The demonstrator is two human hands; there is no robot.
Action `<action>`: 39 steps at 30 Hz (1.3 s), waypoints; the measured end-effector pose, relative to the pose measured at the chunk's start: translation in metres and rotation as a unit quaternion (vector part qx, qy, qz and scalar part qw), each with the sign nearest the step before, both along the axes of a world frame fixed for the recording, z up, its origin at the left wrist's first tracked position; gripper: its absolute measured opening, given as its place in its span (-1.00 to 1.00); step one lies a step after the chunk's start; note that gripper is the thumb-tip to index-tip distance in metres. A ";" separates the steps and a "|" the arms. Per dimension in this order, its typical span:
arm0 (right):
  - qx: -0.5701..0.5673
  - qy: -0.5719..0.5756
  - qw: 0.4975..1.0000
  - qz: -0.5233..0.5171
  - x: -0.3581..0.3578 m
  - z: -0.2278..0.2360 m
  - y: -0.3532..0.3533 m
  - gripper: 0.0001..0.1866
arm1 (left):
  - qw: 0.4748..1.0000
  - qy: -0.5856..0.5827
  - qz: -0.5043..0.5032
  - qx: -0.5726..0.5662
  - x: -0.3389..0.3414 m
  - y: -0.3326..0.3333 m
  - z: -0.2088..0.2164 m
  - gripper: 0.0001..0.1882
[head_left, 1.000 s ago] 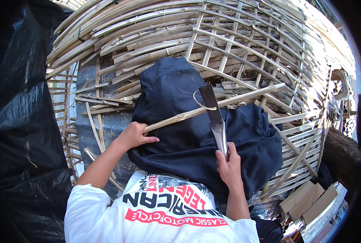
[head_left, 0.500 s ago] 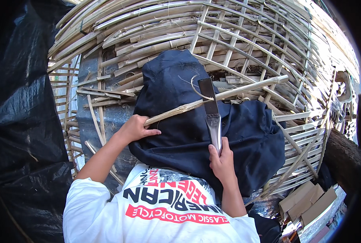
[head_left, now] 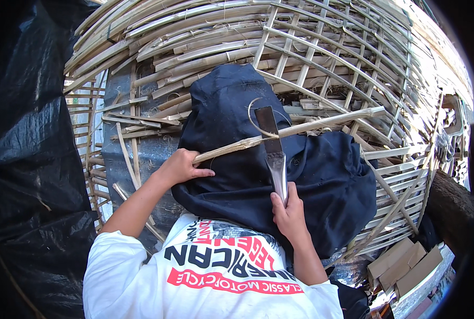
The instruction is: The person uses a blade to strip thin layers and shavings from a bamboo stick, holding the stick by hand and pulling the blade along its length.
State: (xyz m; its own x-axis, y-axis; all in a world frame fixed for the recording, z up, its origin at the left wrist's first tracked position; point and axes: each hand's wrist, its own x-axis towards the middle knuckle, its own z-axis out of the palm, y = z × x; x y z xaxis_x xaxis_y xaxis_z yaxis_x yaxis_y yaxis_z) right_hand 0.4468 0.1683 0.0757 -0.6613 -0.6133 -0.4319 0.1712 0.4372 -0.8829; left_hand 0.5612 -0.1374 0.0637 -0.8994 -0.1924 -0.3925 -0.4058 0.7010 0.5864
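Observation:
A long, pale bamboo strip point(head_left: 333, 121) lies slanted across the dark cloth point(head_left: 231, 101) over my lap. Its near left end is gripped by my left hand point(head_left: 181, 167), thumb pointing right. In my right hand point(head_left: 291, 212) is the metal handle of a broad, square-ended knife point(head_left: 269, 133), which points away from me. The blade meets the strip about midway along it. A thin curled shaving point(head_left: 252, 118) hangs at the blade, beside the strip.
Beyond my lap are stacked split bamboo lengths point(head_left: 205, 40) and a bamboo lattice point(head_left: 311, 48). Black plastic sheeting point(head_left: 32, 149) hangs at left. Slatted bamboo point(head_left: 391, 196), a dark log point(head_left: 452, 196) and folded cardboard point(head_left: 404, 266) lie to the right.
The knife has shifted slightly left and tilted further left. Against the lap, the strip's far end sits a little lower and further right. Both hands keep their holds.

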 end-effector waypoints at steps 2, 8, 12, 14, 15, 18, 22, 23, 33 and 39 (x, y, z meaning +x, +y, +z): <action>0.013 -0.037 0.999 -0.034 -0.016 0.017 0.010 -0.79 | 1.000 0.012 -0.015 0.006 -0.001 -0.001 0.003 -0.27; 0.014 -0.113 0.993 -0.025 -0.004 0.018 0.001 -0.74 | 0.999 0.033 -0.015 0.003 0.002 -0.001 -0.001 -0.28; -0.067 -0.246 0.967 -0.004 -0.027 0.023 0.006 -0.75 | 0.999 0.032 -0.012 -0.017 -0.002 -0.001 -0.006 -0.31; -0.099 -0.284 0.954 -0.006 -0.024 0.021 0.006 -0.75 | 0.999 0.032 -0.004 -0.008 0.003 0.000 -0.008 -0.32; -0.101 -0.279 0.955 -0.007 -0.026 0.025 0.010 -0.74 | 0.999 0.041 -0.004 -0.006 0.003 0.002 -0.006 -0.32; -0.142 -0.169 0.963 -0.153 -0.023 0.027 0.020 -0.74 | 0.999 0.049 0.005 -0.011 -0.002 0.006 -0.003 -0.27; 0.038 -0.045 0.998 0.009 -0.007 0.004 0.012 -0.72 | 0.999 0.024 0.001 -0.021 -0.003 0.006 -0.004 -0.26; 0.035 -0.035 0.999 0.010 0.000 0.002 0.007 -0.70 | 0.999 0.017 -0.002 -0.028 0.001 0.002 -0.003 -0.26; -0.143 -0.221 0.960 -0.093 -0.021 0.021 0.019 -0.64 | 0.997 0.035 0.011 -0.062 0.003 0.010 -0.003 -0.25; 0.018 -0.130 0.991 0.004 -0.007 0.004 0.005 -0.74 | 0.997 0.032 0.007 -0.068 0.005 0.010 0.000 -0.24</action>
State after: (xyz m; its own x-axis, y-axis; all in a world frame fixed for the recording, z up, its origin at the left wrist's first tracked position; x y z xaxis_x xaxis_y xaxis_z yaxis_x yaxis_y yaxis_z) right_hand 0.4397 0.1733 0.0796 -0.5195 -0.5993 -0.6090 0.3880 0.4696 -0.7931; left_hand 0.5659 -0.1277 0.0641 -0.9183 -0.2534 -0.3042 -0.3817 0.7706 0.5104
